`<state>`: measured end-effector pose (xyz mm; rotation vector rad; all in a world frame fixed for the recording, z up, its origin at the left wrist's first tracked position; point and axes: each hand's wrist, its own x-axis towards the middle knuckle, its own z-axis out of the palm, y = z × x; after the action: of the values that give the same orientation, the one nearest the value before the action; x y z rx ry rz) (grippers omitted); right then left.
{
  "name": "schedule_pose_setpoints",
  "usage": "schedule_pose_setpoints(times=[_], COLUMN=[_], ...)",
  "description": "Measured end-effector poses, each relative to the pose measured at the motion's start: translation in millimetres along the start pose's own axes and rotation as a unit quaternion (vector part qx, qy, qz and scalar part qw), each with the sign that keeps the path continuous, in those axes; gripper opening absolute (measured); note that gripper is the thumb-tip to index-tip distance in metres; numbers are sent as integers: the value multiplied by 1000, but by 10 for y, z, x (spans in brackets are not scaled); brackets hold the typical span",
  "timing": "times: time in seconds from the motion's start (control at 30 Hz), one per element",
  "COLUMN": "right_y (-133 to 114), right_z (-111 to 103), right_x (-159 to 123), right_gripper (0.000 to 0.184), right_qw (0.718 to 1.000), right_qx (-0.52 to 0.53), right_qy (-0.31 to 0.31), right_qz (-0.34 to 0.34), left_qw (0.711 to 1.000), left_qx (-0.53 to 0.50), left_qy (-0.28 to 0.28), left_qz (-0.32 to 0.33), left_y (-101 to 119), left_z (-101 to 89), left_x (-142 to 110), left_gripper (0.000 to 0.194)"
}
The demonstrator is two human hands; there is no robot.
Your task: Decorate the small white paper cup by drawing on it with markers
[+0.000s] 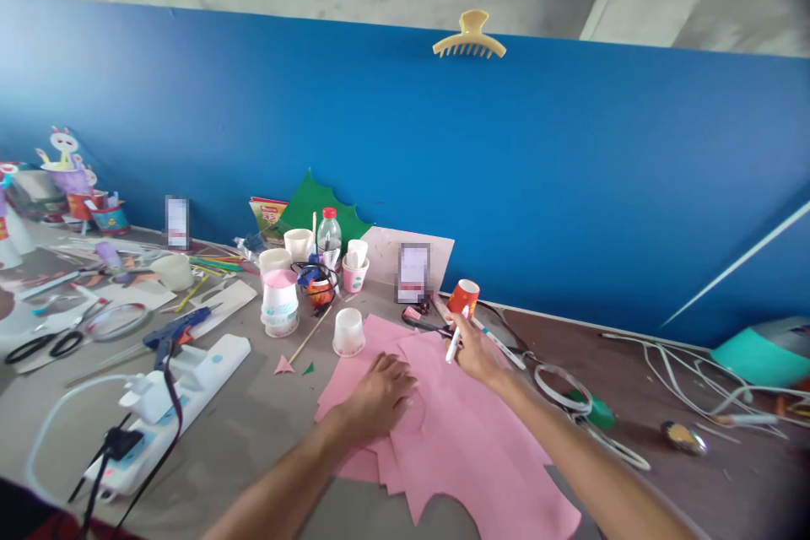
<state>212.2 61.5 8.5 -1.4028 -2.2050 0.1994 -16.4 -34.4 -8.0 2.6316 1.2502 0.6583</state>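
Observation:
My left hand [381, 395] lies flat with its fingers stretched over a stack of pink sheets [481, 447], some with curved cut edges. Close to the stack's far right edge, my right hand [473, 346] is closed on a white marker [453, 346], which slants down toward the sheets. Just beyond that hand stands a red-orange paper cup [464, 296]. Dark-handled scissors [423, 321] lie beside it, partly hidden. An upturned white paper cup [349, 332] sits at the stack's far left corner.
On the left are a white power strip [221, 363] with plugs and cords, a blue glue gun [180, 327] and black-handled scissors [54, 344]. Cups and a red-capped bottle [329, 232] stand at the back. White cables [671, 363] sprawl at right. A blue partition [537, 169] bounds the table.

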Motion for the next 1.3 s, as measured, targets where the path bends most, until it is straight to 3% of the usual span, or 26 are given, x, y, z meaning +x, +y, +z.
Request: schedule_pose_setpoints(times=[0.33,0.47,0.63,0.77,0.93,1.03,1.2,1.3], right_y=[-595,-705,-813,-813,-660,-564,-535,-573], right_z=[561,719,851,853,741,645,549,536], right_x=[510,684,742,643,434,340,327,363], right_gripper=[24,31,46,55,52,49,40,38], right_qw=[997,996,997,999,999,997,994,994], right_qx=[-26,-14,-5,-15,-49,-73,-102,-99], right_qy=[61,75,68,42,8,0,-1,6], right_qz=[26,48,29,3,-4,7,37,45], left_qw=[997,996,995,995,997,998,998,999], left_qx=[35,37,41,32,7,1,11,12], left_qy=[-50,-55,-56,-54,-4,-16,-21,8], left_qz=[-56,-67,-68,-82,-78,-64,-53,-51], left_y=[55,53,30,53,65,51,61,53], left_z=[-20,2,36,31,28,19,-15,27], left_x=[11,4,0,-7,-22,-16,2,-7], left_gripper=[8,10,13,12,13,18,13,11])
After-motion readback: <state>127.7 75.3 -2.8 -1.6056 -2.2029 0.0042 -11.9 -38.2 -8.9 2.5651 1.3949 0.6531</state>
